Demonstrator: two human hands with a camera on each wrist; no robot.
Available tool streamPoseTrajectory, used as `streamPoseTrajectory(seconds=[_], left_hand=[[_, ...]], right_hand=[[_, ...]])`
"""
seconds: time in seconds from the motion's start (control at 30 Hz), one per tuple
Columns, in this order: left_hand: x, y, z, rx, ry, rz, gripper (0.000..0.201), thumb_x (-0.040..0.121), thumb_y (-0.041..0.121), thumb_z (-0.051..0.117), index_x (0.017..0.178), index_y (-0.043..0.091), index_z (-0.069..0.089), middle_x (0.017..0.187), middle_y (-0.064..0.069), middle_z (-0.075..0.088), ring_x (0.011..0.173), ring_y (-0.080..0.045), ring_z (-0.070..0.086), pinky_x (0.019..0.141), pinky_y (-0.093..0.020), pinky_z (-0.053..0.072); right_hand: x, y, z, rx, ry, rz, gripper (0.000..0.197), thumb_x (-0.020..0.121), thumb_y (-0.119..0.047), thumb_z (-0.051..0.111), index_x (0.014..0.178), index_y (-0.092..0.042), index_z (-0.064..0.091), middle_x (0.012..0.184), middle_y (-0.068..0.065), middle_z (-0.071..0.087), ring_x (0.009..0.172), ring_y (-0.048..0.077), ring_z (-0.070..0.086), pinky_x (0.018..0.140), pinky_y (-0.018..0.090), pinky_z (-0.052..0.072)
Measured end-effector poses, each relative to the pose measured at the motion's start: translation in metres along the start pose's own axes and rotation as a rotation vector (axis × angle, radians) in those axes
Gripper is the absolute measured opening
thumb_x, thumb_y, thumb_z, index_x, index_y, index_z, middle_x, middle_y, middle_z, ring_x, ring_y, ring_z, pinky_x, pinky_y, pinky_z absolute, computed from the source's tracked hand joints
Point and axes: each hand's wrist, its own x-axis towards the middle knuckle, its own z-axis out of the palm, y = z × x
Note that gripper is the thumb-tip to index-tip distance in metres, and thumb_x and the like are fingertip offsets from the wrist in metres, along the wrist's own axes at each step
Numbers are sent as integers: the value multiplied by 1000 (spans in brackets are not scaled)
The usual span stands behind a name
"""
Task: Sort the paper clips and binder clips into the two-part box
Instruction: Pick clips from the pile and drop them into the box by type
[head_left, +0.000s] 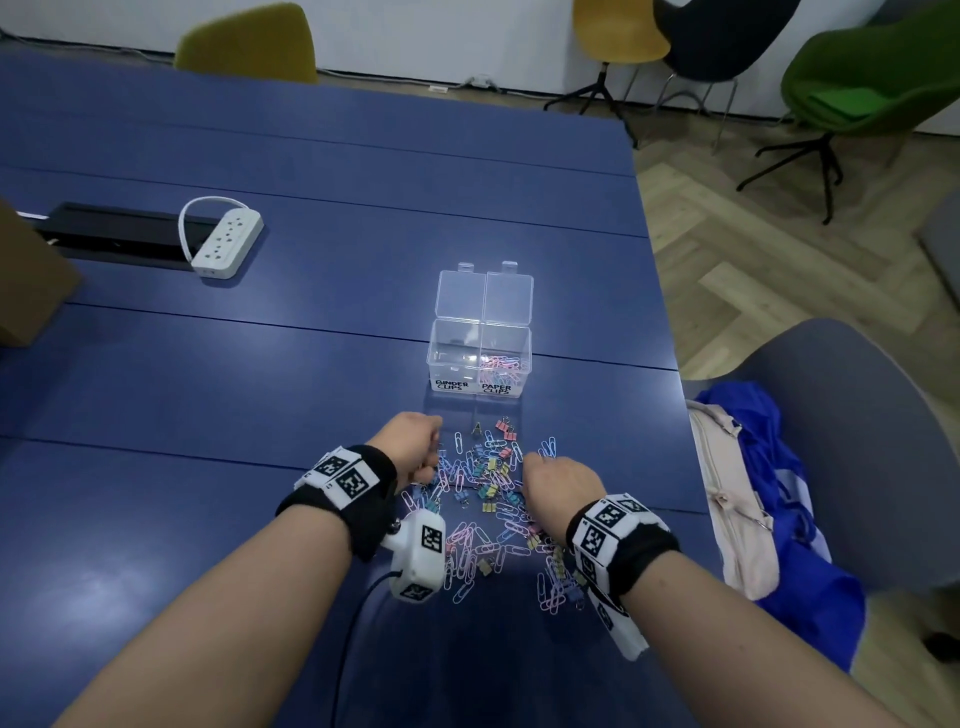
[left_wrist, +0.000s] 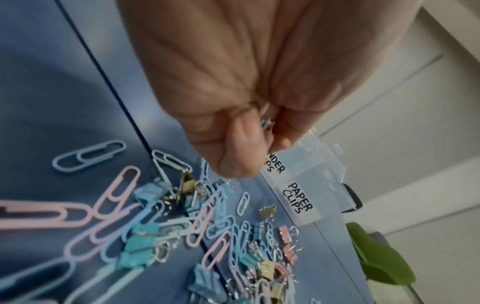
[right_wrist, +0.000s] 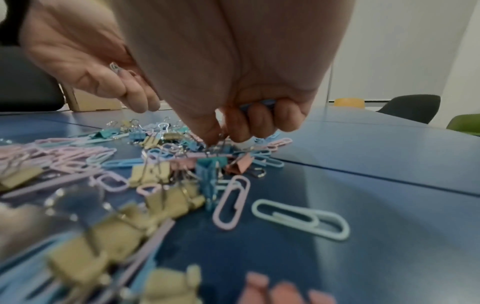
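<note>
Fingers (left_wrist: 233, 156) of the left hand (head_left: 413, 447) curl round a few small clips. Right hand (head_left: 558, 480) pinches a binder clip's wire handle in the pile (head_left: 488, 499), with blue clips tucked under its curled fingers (right_wrist: 259, 121). Box (head_left: 480, 358) stands open just beyond, paper clips in its right half. Bare tabletop (head_left: 208, 389) spreads left.

Your head camera looks down from high up at the blue table (head_left: 260, 364). Your two wrist cameras sit very close and low, looking past your fingers. All three see the clip pile (head_left: 488, 478).
</note>
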Motion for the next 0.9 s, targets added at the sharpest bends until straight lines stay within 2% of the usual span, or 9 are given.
streamPoseTrajectory(seconds=[0.07,0.13,0.2,0.3,0.47,0.57,0.7,0.8,0.9], left_hand=[[-5,0,0,-73,-12,-2,25,99,21,44,76,11,44,59,0,22,48,-12,21,33,-14,19],[-8,-1,-4,18,-19,26,25,97,28,49,77,13,46,58,1,23,45,-12,23,36,-18,22],[-12,-4,-9,269,-20,101,31,95,34,50,72,14,46,59,2,31,46,-13,30,43,-21,29],[-25,-9,-12,715,-22,292,26,91,31,58,73,13,50,64,4,48,61,-13,47,57,-24,39],[-38,-24,-17,1022,69,352,26,80,33,70,68,18,54,72,2,60,73,-17,59,70,-29,48],[-44,-32,-21,1120,94,304,35,68,44,76,69,21,50,68,6,57,69,-16,56,64,-29,46],[-51,-45,-26,1259,74,248,63,48,59,82,85,22,48,81,5,61,77,-18,58,64,-31,45],[-51,-56,-29,1368,64,267,72,47,59,82,97,23,46,96,4,62,89,-21,59,68,-32,44],[-48,-62,-33,1360,21,302,64,52,53,82,95,24,46,94,4,62,86,-21,58,70,-32,45]], right_hand=[[-4,1,-3,78,3,13,13,90,-3,46,103,-7,49,108,13,60,97,29,54,75,36,40],[-8,4,-10,290,42,63,5,94,-7,43,91,-10,45,99,12,56,84,25,50,71,32,39],[-14,12,-14,592,66,110,14,97,-13,40,83,-13,42,83,4,52,69,20,47,60,28,38],[-26,28,-10,922,169,172,16,94,-15,50,78,-17,49,73,-4,51,63,13,48,58,24,38],[-41,37,12,1513,131,235,19,95,-5,50,78,-13,51,67,2,42,50,10,34,42,16,33],[-48,34,15,1651,73,231,18,97,-3,45,85,-11,56,67,2,44,52,11,36,39,18,29],[-54,26,8,1787,-27,251,25,99,0,34,93,-4,57,64,6,45,44,9,40,33,15,28],[-55,20,3,1916,-71,268,26,92,2,31,83,-2,54,69,7,43,53,14,41,39,21,27],[-53,14,3,1734,-83,297,25,92,-10,38,72,-9,53,65,5,41,51,15,33,44,26,20]])
